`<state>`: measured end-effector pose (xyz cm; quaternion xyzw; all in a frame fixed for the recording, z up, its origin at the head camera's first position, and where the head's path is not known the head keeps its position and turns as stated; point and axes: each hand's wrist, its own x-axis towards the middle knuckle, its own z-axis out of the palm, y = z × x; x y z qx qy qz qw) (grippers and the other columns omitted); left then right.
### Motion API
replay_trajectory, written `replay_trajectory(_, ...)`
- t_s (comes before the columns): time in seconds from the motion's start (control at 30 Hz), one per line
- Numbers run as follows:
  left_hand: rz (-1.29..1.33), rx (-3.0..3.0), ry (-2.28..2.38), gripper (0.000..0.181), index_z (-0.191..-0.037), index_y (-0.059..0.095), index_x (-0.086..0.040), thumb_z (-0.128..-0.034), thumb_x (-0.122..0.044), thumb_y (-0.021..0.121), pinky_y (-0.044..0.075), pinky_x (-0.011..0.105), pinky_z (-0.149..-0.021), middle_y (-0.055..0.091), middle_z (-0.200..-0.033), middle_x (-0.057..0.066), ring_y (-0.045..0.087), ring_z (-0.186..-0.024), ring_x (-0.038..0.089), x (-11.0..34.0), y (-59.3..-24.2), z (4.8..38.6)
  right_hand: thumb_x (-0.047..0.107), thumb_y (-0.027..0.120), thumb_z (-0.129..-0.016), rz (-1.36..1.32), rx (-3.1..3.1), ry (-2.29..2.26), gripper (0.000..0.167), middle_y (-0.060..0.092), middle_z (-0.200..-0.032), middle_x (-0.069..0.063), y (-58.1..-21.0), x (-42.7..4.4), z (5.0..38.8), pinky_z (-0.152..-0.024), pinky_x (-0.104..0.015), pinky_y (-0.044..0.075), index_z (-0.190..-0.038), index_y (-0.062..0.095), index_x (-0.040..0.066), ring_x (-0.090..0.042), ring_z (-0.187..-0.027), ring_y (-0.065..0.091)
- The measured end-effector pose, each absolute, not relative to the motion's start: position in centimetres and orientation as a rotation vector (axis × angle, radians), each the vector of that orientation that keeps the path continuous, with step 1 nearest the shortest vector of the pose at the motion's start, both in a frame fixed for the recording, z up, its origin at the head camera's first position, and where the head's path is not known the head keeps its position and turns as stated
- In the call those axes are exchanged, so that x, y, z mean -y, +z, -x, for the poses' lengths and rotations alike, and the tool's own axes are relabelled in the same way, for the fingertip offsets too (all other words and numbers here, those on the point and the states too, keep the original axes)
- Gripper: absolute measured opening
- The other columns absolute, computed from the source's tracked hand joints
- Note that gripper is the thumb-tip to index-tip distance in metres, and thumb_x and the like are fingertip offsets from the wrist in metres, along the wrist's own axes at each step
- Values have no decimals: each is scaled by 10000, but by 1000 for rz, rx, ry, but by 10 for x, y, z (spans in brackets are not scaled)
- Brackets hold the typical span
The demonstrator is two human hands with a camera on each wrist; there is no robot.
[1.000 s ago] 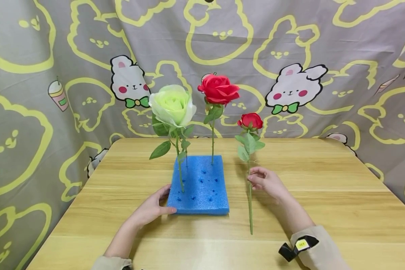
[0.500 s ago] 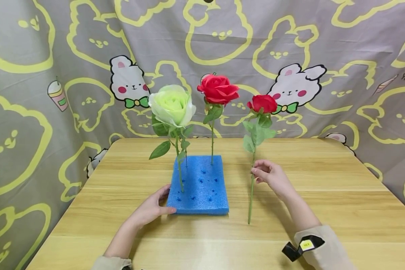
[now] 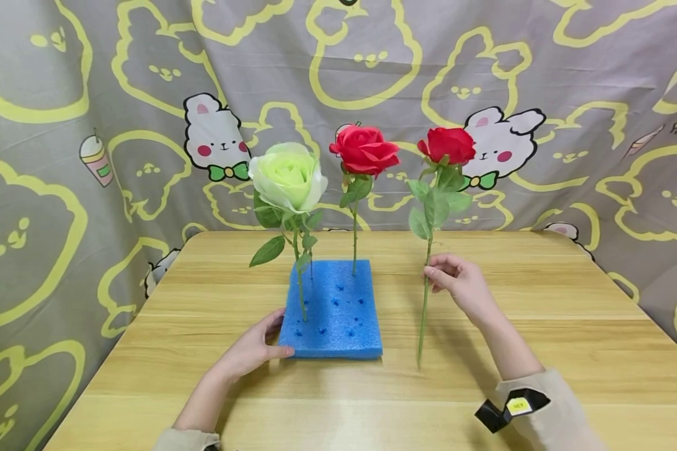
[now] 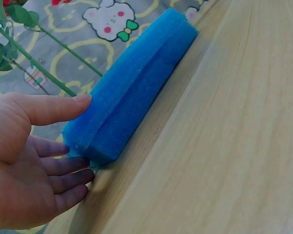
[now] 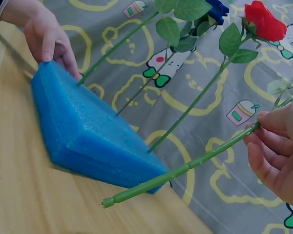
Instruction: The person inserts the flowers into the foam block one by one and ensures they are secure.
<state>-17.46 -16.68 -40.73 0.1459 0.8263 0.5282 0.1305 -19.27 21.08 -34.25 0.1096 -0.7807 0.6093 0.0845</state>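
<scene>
My right hand point(image 3: 462, 285) pinches the stem of a red rose point(image 3: 447, 146) between thumb and fingers. This rose is nearly upright, right of a blue foam block point(image 3: 338, 341); its bare cut stem end point(image 5: 108, 201) hangs free of the foam. My left hand point(image 3: 252, 349) holds the block's near left corner, thumb on the front edge and fingers along the left side. Standing in the block are a pale green-white rose point(image 3: 289, 176), another red rose point(image 3: 364, 149) and a blue flower point(image 5: 216, 10), whose bloom is hidden in the head view.
Several small holes point(image 3: 335, 302) dot the foam's top. The block lies on a light wooden table point(image 3: 541, 300). Behind the table hangs a grey curtain point(image 3: 406, 62) with rabbit drawings. A black strap point(image 3: 510, 410) is on the right sleeve.
My right hand has lifted the red rose upward and slightly right, so its bloom is now about level with the other red one. The left hand and foam block have stayed put.
</scene>
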Motion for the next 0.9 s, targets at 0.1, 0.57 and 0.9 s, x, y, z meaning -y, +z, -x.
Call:
replay_trajectory(0.1,-424,-2397,1539,822,-1416,291,49,-763,-135,757,232,522,-1057,381,-1396,233,337,-1288,386,167,-408,175,75,608,-896,-344,2293,1811,243,638,-753,39,-338,-209,192,-603,-269,521,-991,545,-139,-118,-640,590)
replay_trajectory(0.57,-419,-2392,1557,810,-1407,303,57,-760,-118,757,234,521,-1056,396,-1382,239,341,-1283,394,167,-411,175,44,644,-862,-401,2136,1753,143,653,-754,60,-316,-195,195,-568,-229,502,-939,596,-66,-79,-664,600)
replay_trajectory(0.9,-405,-2406,1536,816,-1413,300,47,-762,-130,758,234,523,-1056,386,-1393,233,337,-1287,390,166,-408,175,13,649,-850,-516,2065,1762,147,664,-769,6,-301,-169,197,-577,-239,509,-928,600,-103,-106,-692,617)
